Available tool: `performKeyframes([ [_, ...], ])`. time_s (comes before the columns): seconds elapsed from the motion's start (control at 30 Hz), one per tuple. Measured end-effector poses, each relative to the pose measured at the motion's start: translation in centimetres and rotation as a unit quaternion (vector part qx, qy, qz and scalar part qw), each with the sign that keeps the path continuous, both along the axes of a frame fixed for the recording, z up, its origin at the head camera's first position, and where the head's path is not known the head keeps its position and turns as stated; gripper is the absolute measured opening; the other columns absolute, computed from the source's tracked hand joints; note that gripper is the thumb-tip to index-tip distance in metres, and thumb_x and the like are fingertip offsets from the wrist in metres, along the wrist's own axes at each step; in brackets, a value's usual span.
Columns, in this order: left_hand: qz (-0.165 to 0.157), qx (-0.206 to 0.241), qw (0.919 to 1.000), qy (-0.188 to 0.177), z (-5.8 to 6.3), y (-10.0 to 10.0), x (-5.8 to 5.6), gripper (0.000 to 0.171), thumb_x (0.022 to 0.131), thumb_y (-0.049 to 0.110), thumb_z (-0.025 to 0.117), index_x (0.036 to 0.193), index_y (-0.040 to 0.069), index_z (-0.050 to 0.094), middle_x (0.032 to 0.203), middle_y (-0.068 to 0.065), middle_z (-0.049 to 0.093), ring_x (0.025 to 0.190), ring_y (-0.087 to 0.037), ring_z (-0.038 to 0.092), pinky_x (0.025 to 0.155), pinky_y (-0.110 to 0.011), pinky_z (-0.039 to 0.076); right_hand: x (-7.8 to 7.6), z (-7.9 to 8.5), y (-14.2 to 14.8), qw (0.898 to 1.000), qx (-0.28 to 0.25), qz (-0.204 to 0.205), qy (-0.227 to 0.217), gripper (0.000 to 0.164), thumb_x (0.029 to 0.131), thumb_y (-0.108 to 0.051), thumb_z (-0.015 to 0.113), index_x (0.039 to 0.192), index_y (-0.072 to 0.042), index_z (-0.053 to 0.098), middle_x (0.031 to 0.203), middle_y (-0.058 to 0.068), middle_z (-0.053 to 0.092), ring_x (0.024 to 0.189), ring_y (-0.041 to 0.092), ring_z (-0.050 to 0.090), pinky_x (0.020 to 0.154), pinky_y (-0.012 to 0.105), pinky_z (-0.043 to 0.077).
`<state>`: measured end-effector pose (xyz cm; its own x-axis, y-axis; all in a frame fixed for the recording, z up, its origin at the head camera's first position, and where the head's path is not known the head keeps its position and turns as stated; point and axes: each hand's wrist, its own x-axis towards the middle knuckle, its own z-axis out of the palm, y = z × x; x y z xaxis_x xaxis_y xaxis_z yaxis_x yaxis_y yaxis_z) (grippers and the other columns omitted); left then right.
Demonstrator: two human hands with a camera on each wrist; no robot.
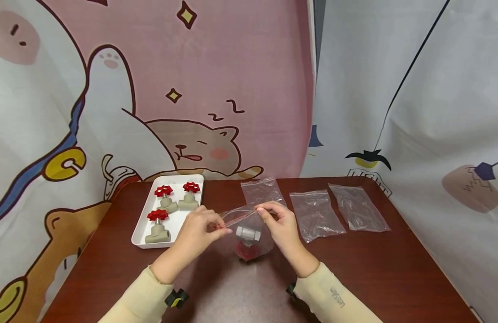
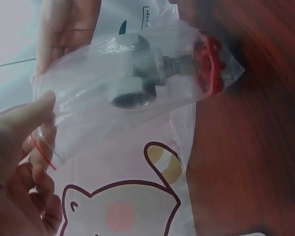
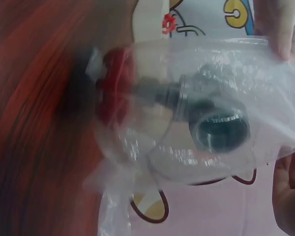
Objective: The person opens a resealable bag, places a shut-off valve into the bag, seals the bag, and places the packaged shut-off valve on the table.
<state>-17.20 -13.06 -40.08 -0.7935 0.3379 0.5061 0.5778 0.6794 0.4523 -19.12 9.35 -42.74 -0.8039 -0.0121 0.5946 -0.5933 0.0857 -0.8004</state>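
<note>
A clear zip bag point(image 1: 266, 237) hangs over the middle of the table, mouth upward. Inside it is a valve point(image 1: 248, 234) with a grey body and a red handwheel point(image 1: 247, 252) pointing down, at the bag's bottom. My left hand point(image 1: 198, 228) pinches the left end of the bag's mouth between thumb and fingers. At the other end, the right hand point(image 1: 283, 225) pinches the rim with thumb and forefinger. The left wrist view shows the bag's red seal line point(image 2: 43, 153) beside the left fingers. In the right wrist view the valve's round opening point(image 3: 221, 130) shows through the plastic.
On the left stands a white tray point(image 1: 177, 231) holding three beige valves point(image 1: 157, 233) with red handwheels. Flat zip bags lie at the back point(image 1: 262, 190) and on the right point(image 1: 316, 214), the farthest bag point(image 1: 359, 208) near the table's right side. A printed curtain point(image 1: 249, 67) hangs behind the table.
</note>
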Motion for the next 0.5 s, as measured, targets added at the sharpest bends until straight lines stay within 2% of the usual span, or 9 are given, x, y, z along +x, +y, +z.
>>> performKeyframes([
  [0.17, -0.023, 0.03, 0.9986, -0.036, -0.1, -0.3, -0.2, 0.012, 0.072, 0.023, 0.082, 0.075, 0.023, 0.07, 0.069, 0.018, 0.062, 0.071, -0.01, 0.048, 0.063, -0.023, 0.04, 0.8, 1.7, 0.2, 0.999, 0.034, -0.006, 0.007, 0.005, 0.082, 0.012, 0.063, 0.084, 0.01, 0.068, 0.081, 0.023, 0.067, 0.075, 0.004, 0.061, 0.065, 0.015, 0.049],
  [0.23, -0.024, 0.033, 0.9983, -0.042, -0.2, -0.3, -0.3, 0.009, 0.075, 0.022, 0.08, 0.077, 0.022, 0.071, 0.07, 0.017, 0.064, 0.072, -0.012, 0.05, 0.064, -0.024, 0.04, 0.7, 1.5, 0.4, 0.999, 0.043, -0.007, 0.005, 0.005, 0.082, 0.01, 0.065, 0.084, 0.008, 0.068, 0.082, 0.021, 0.068, 0.075, 0.004, 0.061, 0.065, 0.015, 0.049],
  [0.4, -0.011, 0.047, 0.9978, -0.046, -0.6, -0.1, -0.3, 0.008, 0.076, 0.022, 0.08, 0.076, 0.021, 0.072, 0.068, 0.016, 0.062, 0.071, -0.015, 0.048, 0.061, -0.022, 0.038, -0.5, -0.6, 1.3, 0.998, 0.053, 0.006, -0.012, 0.005, 0.085, -0.001, 0.067, 0.088, -0.001, 0.071, 0.086, 0.015, 0.07, 0.075, 0.001, 0.06, 0.061, 0.018, 0.051],
  [0.5, -0.003, 0.053, 0.9975, -0.046, -0.8, 0.1, -0.4, 0.008, 0.075, 0.022, 0.08, 0.076, 0.02, 0.072, 0.067, 0.015, 0.061, 0.07, -0.013, 0.047, 0.06, -0.021, 0.038, -0.7, -0.8, 1.7, 0.998, 0.062, 0.022, -0.026, 0.007, 0.086, -0.004, 0.066, 0.091, -0.001, 0.071, 0.089, 0.014, 0.07, 0.078, 0.002, 0.061, 0.064, 0.02, 0.053],
])
